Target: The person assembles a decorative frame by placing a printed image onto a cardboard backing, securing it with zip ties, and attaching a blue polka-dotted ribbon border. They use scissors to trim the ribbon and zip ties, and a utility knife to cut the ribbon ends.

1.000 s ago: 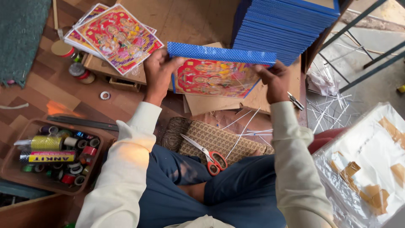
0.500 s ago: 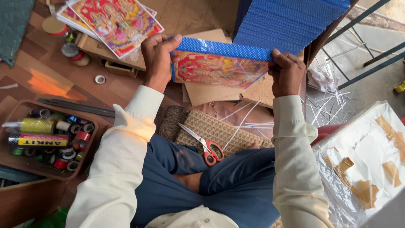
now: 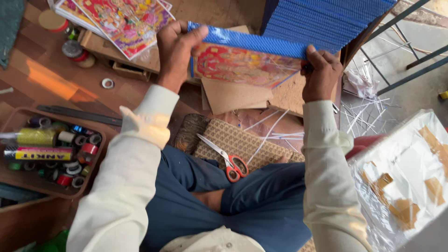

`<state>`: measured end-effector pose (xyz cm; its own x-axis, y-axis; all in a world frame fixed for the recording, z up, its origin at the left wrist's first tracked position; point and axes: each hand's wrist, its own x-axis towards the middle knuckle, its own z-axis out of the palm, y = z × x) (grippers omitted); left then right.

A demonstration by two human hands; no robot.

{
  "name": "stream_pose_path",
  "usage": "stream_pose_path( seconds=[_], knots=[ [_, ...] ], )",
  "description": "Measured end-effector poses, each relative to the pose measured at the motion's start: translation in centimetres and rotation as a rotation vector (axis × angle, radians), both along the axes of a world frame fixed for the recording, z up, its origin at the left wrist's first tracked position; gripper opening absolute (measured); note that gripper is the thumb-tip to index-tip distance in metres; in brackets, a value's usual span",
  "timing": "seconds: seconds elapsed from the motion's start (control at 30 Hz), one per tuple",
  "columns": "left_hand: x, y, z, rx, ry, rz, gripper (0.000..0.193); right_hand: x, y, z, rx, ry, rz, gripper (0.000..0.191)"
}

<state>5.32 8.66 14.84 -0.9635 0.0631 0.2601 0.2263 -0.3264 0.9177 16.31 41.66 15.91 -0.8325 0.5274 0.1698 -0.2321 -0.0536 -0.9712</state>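
— What have you got in your hands?

— A print (image 3: 242, 63), held flat out in front of me at about twelve o'clock. It's a bright red, yellow and pink picture with a shiny blue strip along its top edge. My left hand (image 3: 176, 51) is clamped on its left end, thumb over the blue strip, and my right hand (image 3: 321, 74) is pinched shut on its right end. The hands are well apart, one at each end.

— What's around it?

— A stack (image 3: 322, 21) of blue sheets stands just behind it, at one o'clock. More prints (image 3: 126, 21) lie on a low box at eleven. Brown card (image 3: 233, 95) lies on the floor right under the print. Scissors (image 3: 226, 158) with red handles rest on a woven mat (image 3: 242, 140) at six o'clock, just past my knees. A tray (image 3: 95, 175) of tape rolls sits at nine, and thin white sticks (image 3: 359, 114) are scattered at three. A foil-wrapped sheet (image 3: 406, 177) lies at four.

— Anything in the way?

— My right hand covers the print's right corner, and the print hides part of the card.
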Motion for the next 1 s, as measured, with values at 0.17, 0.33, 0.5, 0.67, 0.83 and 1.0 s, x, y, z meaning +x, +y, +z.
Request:
stream_pose_path(
  seconds=[0.17,0.33,0.5,0.67,0.83,1.0],
  knots=[
    [-0.5,-0.1,-0.8,0.067,-0.097,0.010,0.020,0.0,-0.4,0.5,-0.049,-0.058,-0.023,0.022],
    [-0.8,0.0,-0.8,0.103,-0.145,0.012,0.023,-0.2,-0.6,0.8,-0.088,-0.131,-0.074,0.020],
    [-0.6,0.1,0.4,0.099,-0.256,0.024,0.022,-0.6,-0.2,0.2,-0.074,-0.156,-0.094,0.017],
    [0.0,-0.2,0.8,0.019,-0.258,0.039,0.019,-0.3,-1.2,-0.4,0.155,-0.071,-0.213,0.025],
    [-0.3,-0.4,0.7,0.011,-0.274,0.053,0.023,1.0,-5.4,-0.5,1.412,0.377,-0.407,0.038],
    [-0.8,-0.5,0.6,-0.009,-0.300,-0.015,0.022,0.0,-9.5,-0.5,1.601,0.433,-0.159,0.024]
  ],
)
